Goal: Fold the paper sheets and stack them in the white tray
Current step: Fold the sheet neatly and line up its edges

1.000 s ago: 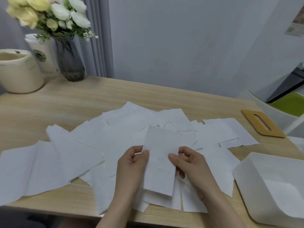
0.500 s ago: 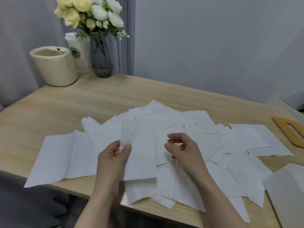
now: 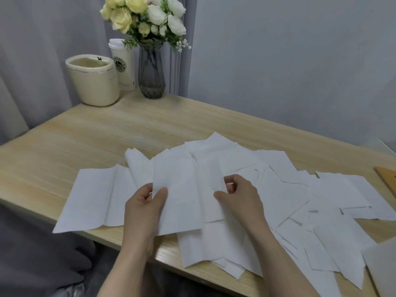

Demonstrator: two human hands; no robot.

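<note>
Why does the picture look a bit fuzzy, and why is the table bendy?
Head view: soft, even light, faint shadows under the white paper sheets; the light wooden table edge bows from the wide lens; both hands look slightly soft, no glare.

Soft, even indoor light, moderate brightness, no glare.
Shadows faint: thin ones under the paper sheets (image 3: 246,168) around the hands, a soft one under the surface (image 3: 90,136) edge. Whole frame slightly soft; whites low-contrast, creases barely readable. Wide-angle bowing toward the frame edges; dark lower-left corner blurred.
</note>
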